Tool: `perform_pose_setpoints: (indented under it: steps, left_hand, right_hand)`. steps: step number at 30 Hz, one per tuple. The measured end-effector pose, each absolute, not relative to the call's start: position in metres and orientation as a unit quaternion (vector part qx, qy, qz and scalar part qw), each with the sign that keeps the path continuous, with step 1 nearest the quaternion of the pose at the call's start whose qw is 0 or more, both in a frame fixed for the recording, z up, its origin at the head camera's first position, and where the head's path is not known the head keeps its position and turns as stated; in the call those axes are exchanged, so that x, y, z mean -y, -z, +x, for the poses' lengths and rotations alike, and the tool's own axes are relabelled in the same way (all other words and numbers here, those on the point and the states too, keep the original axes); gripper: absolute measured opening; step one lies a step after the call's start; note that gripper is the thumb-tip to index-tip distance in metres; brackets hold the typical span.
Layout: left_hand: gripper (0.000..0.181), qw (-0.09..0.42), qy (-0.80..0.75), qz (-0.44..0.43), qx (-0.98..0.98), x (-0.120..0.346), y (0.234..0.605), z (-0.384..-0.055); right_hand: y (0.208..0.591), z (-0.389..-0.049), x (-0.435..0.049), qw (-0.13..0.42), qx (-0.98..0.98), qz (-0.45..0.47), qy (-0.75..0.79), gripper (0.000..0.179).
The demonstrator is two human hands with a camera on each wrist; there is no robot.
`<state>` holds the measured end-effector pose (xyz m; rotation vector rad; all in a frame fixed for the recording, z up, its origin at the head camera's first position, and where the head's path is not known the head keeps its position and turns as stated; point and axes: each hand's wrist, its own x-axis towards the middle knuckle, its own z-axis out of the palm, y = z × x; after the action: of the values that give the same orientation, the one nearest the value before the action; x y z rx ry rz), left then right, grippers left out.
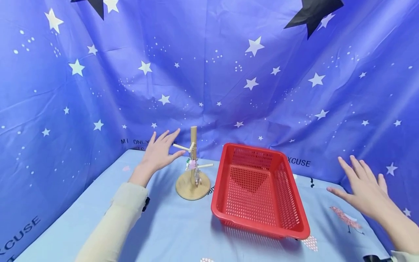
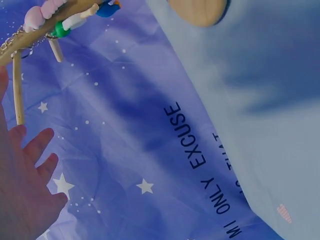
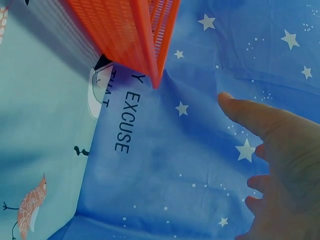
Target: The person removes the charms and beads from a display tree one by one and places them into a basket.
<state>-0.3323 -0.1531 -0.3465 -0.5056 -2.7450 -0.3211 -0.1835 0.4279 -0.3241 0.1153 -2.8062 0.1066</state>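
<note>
The left hand (image 1: 158, 154) was up in the air to the left of the red basket (image 1: 258, 225), on the far side of the stand from it. Its fingers were spread out, and it held nothing. It was close to one peg (image 1: 181, 147), but I can't tell if they touched.

The wooden stand (image 1: 194, 153) stood on the blue cloth (image 1: 170, 229), just left of the basket and apart from it. Its long post went straight up, with the round foot flat at the bottom. That near peg stuck out to the left, away from the basket, and another peg (image 1: 206, 165) pointed right, toward it. Little charms (image 1: 192, 164) hung around the post, left of the basket too. The left wrist view showed a pink one (image 2: 35, 19) and a green one (image 2: 61, 29).

The basket sat with its mouth facing up. Its long way ran from the person toward the starry sheet (image 1: 203, 72) behind it. No charms showed inside.

The right hand (image 1: 364, 185) was up in the air to the right of the basket, apart from it, fingers spread, with nothing in it.

I think this was a free-hands step, with the charms on the stand. A move on a charm would call for a small, soft pinch and a steady post.
</note>
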Motion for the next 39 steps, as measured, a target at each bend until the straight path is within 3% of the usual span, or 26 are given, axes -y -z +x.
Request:
perform_pose_setpoints:
  steps: [7, 24, 39]
  left_hand:
    - [0.079, 0.165, 0.11, -0.195, 0.961, 0.151, 0.342, -0.332]
    - [0.044, 0.26, 0.211, -0.18, 0.925, 0.146, 0.347, -0.324]
    - [0.016, 0.272, 0.323, -0.168, 0.891, 0.149, 0.345, -0.322]
  right_hand:
    - [0.324, -0.186, -0.424, 0.176, 0.982, 0.065, -0.037, 0.098]
    - [0.324, -0.191, -0.402, 0.205, 0.973, 0.102, -0.036, 0.096]
    - [0.305, -0.199, -0.363, 0.211, 0.965, 0.147, -0.057, 0.084]
